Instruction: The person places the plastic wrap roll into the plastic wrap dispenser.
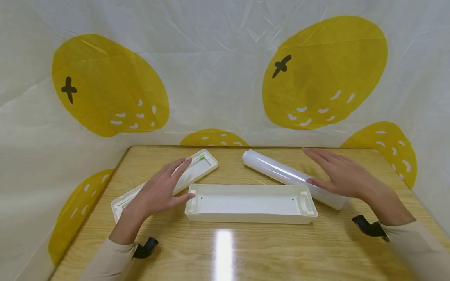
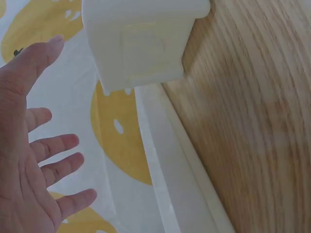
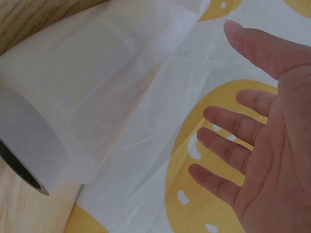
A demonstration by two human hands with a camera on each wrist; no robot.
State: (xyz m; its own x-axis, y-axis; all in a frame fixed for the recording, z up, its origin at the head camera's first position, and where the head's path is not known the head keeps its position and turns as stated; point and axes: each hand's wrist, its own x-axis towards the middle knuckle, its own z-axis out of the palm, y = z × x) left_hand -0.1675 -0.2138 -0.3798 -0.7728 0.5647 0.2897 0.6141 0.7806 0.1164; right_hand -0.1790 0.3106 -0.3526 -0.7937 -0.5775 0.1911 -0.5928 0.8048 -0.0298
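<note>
White plastic box here, lid left of it, cling film roll right; left hand and right hand hover either side, both relaxed, gripping nothing.

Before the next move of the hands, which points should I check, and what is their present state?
1. Left hand holds nothing: ok.
2. Right hand holds nothing: ok.
3. Long white box is open side up, empty: ok.
4. Film roll does not touch the box: cannot tell; the box hides part of it.
5. Shallow white tray fully visible in head view: not ok; the left hand covers part.
</note>
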